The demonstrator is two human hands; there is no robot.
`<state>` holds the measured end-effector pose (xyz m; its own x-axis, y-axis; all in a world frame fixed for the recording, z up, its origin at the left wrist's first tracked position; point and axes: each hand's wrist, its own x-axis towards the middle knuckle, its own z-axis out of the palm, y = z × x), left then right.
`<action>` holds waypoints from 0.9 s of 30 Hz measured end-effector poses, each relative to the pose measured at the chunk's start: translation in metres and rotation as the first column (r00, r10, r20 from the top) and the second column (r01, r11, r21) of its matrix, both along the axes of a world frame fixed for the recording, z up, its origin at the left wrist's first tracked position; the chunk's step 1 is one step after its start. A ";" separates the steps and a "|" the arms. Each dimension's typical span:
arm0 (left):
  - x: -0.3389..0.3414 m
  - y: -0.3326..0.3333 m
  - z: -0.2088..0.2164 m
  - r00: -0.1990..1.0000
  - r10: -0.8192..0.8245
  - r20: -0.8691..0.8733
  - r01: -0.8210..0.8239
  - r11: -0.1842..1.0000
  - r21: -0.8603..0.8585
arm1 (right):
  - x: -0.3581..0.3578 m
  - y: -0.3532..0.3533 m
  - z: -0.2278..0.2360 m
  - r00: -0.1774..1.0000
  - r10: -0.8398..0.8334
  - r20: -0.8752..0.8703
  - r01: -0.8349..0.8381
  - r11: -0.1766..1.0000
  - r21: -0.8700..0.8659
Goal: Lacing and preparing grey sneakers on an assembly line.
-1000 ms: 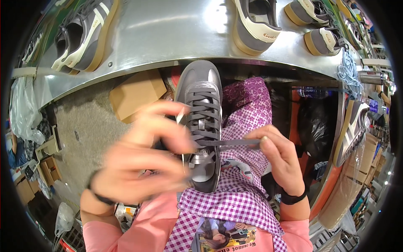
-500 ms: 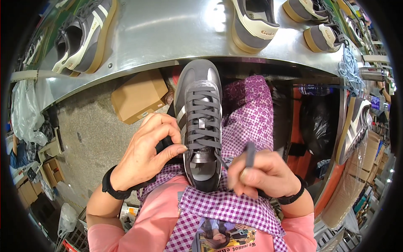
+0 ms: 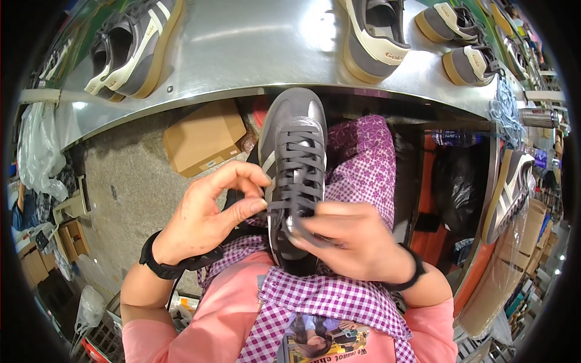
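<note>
A grey shoe [image 3: 295,112] with white side stripes stands toe away from me over my lap. Its flat dark shoelace [image 3: 296,158] is threaded across the tongue in several rows. At the left of the upper eyelets, my left hand [image 3: 209,209] pinches a strand of the lace between thumb and finger, its index finger raised. My right hand [image 3: 357,239] lies across the shoe's opening from the right, fingers closed on lace and smeared by motion. It hides part of the shoe's collar.
A metal worktop [image 3: 254,48] ahead bears more such shoes, including a pair [image 3: 130,51] at left and one shoe [image 3: 376,39] at right. Pale blue laces [image 3: 507,112] hang at its right end. A cardboard box [image 3: 203,138] lies on the floor; another shoe [image 3: 508,193] stands at far right.
My right hand has swung left from beside the shoe to over its lacing, bringing a lace end along. My left hand has stayed nearly in place, its index finger lifting.
</note>
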<state>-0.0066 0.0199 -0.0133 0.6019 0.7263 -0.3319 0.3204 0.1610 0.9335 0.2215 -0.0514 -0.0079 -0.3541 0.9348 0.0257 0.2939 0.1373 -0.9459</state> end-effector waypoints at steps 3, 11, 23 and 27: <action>-0.007 0.007 -0.007 0.985 0.060 -0.161 0.004 0.930 0.369 | 0.054 -0.015 0.042 0.865 -0.414 -0.284 0.404 0.910 -0.095; 0.063 -0.029 0.027 0.773 -0.609 0.181 0.486 0.750 0.448 | 0.097 -0.032 0.073 0.397 -0.275 -0.876 0.215 0.955 -0.202; 0.059 -0.053 0.061 0.760 -0.650 0.021 0.461 0.562 0.687 | 0.031 -0.007 0.023 0.812 -0.267 -0.519 -0.274 0.611 -0.743; 0.034 -0.031 0.060 0.953 -0.284 -0.102 0.302 0.909 0.286 | 0.025 -0.027 0.056 0.894 0.331 -0.303 -0.400 0.894 -0.201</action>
<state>0.0271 -0.0112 0.0465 0.7893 0.5903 -0.1692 0.3643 -0.2282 0.9029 0.2462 -0.0781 0.0482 -0.6847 0.7267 -0.0564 0.0141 -0.0641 -0.9978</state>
